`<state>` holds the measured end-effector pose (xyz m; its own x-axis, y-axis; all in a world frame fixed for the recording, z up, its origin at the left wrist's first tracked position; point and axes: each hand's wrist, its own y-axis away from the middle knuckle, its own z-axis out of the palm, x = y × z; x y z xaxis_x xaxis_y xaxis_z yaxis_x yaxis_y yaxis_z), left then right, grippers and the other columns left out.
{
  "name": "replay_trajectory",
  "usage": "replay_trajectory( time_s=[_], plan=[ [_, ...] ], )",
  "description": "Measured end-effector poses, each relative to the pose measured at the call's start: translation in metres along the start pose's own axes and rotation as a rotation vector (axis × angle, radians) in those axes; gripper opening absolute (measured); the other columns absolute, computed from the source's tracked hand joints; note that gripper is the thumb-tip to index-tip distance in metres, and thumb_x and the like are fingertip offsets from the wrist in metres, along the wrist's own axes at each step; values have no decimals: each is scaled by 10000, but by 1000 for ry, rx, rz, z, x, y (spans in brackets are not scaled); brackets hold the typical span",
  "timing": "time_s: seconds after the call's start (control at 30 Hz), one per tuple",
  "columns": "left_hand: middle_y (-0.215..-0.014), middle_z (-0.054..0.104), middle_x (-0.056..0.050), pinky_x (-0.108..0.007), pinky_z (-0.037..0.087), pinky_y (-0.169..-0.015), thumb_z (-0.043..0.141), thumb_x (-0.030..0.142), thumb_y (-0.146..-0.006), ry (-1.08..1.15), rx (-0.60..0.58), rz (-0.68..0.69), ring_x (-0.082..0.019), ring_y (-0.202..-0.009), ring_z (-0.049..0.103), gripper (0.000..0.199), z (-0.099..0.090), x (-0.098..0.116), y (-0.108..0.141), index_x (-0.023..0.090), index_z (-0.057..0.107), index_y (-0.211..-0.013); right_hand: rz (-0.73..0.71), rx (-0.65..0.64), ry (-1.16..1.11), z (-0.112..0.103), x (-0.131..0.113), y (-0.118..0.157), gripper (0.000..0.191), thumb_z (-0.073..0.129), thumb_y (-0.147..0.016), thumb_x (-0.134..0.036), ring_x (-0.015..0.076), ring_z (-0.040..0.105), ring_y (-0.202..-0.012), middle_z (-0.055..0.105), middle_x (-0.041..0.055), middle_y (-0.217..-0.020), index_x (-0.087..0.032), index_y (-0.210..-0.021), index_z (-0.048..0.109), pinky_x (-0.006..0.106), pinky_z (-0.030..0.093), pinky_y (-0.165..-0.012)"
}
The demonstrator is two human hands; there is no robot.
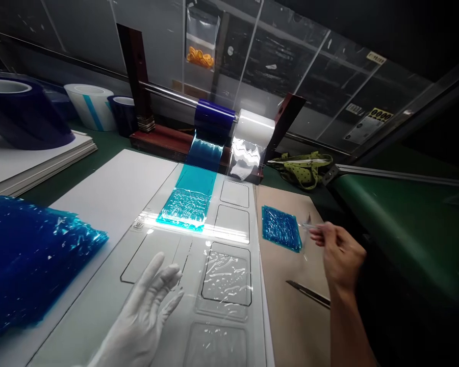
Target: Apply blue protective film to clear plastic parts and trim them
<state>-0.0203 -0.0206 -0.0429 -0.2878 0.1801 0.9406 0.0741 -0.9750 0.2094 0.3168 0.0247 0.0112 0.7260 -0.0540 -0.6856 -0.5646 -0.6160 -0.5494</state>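
My left hand (149,306), in a white glove, hovers palm-up over the clear sheet (107,311) with black outlines, its fingers apart and holding nothing. My bare right hand (340,252) pinches a thin piece of clear film (305,232) between thumb and fingers; its full outline is hard to make out. Just left of that film lies a stack of blue film pieces (281,228) on a brown board (275,275). A clear textured piece (227,275) rests over one outline, right of my left hand. Farther up, a blue film strip (189,199) runs onto the sheet.
A blue roll (214,117) and a clear roll (254,127) hang on a rod between wooden posts. A knife-like blade (308,294) lies on the board. Blue film (34,260) is piled at left, below several tape rolls (90,107). A green pouch (304,168) sits behind.
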Motion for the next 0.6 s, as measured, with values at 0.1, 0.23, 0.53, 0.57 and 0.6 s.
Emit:
replay_trajectory(
  time_s=[0.1, 0.23, 0.53, 0.57, 0.6],
  plan=[
    [-1293, 599, -57, -516, 548, -905, 425, 394, -866, -404, -101, 201, -291, -1184, 575, 627, 20, -20, 8, 353, 247, -1466, 95, 120, -243, -38, -23, 33, 280, 628, -849, -414, 149, 650, -599, 684, 35, -688, -144, -805, 684, 271, 531, -581],
    [-1449, 448, -79, -587, 476, -963, 511, 291, -823, -818, -195, 545, -335, -1273, 488, 824, 68, -33, 24, 359, 38, -1494, 298, -7, -648, -57, -58, 81, 239, 757, -736, -418, 117, 620, -520, 671, 0, -627, -188, -729, 691, 218, 503, -483],
    [-1347, 456, -189, -603, 272, -1088, 699, 521, -536, -1183, -291, 887, -401, -1318, 364, 1184, 85, 14, 40, 187, 76, -1485, 229, -195, -534, -66, -57, 117, 422, 524, -860, -560, 199, 627, -726, 682, 89, -846, -203, -836, 747, 306, 485, -592],
    [-1327, 453, -185, -599, 278, -1079, 724, 511, -483, -1193, -285, 886, -403, -1295, 378, 1214, 82, 18, 43, 192, 108, -1479, 181, -187, -457, -67, -57, 117, 448, 490, -873, -570, 193, 612, -729, 667, 79, -837, -202, -879, 745, 300, 468, -606],
    [-1309, 451, -180, -590, 293, -1068, 743, 481, -446, -1205, -273, 881, -397, -1265, 398, 1228, 80, 21, 45, 194, 136, -1474, 151, -219, -396, -66, -58, 118, 474, 451, -889, -576, 176, 587, -675, 640, 56, -763, -198, -917, 735, 288, 440, -588]
  ],
)
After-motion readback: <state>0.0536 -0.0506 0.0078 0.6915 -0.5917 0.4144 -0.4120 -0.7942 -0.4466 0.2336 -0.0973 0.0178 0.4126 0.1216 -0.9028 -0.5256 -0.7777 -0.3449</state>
